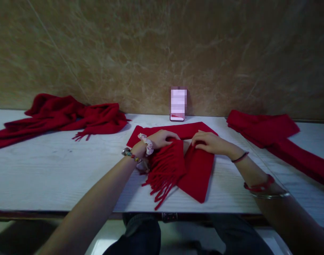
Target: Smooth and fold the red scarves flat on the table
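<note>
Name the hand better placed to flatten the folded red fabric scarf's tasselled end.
Probably left: the left hand lies on the red scarf's tasselled end, while the right hand presses the plain fold.

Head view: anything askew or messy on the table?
Left scarf lies crumpled in a heap by the wall; right scarf lies flat. Middle scarf, under left hand and right hand, has splayed fringe.

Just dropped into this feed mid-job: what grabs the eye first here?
First, the fringed red scarf at the middle of the white table, partly folded, with the left hand and right hand resting on it. Next, a crumpled red scarf lies far left and a folded red scarf at the right. A phone leans against the wall behind the hands.
</note>
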Tool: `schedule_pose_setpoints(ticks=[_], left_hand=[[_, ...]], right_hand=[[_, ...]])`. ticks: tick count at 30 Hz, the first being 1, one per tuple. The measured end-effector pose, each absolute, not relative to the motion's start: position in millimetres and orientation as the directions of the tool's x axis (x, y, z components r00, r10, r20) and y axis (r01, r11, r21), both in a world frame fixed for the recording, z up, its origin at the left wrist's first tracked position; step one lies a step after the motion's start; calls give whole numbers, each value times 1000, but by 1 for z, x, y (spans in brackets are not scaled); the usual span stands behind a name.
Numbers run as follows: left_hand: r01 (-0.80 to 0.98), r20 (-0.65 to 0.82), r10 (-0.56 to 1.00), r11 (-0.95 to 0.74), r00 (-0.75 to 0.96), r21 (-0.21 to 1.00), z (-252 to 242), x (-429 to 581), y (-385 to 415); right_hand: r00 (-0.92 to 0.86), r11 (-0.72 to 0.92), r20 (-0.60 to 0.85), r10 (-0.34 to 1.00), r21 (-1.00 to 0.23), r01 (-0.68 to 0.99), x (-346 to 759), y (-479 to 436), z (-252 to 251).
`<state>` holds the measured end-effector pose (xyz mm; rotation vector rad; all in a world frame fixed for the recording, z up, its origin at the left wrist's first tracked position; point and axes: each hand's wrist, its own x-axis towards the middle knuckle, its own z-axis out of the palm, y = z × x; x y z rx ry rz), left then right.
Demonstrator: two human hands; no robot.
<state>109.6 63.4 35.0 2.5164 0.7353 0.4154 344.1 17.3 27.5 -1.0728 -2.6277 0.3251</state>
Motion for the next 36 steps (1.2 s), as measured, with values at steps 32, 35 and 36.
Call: schedule_pose_setpoints(ticks=[32,35,36], left_hand=[[675,255,929,-371,269,638,25,134,61],[541,168,849,-459,501,705,26,131,59],[510,150,824,-469,547,721,26,129,59]], right_hand=[[-615,674,300,729,-470,570,361,16,34],[-602,667,305,738,-468,580,360,15,33],[-600,668,310,738,-467,580,360,15,33]])
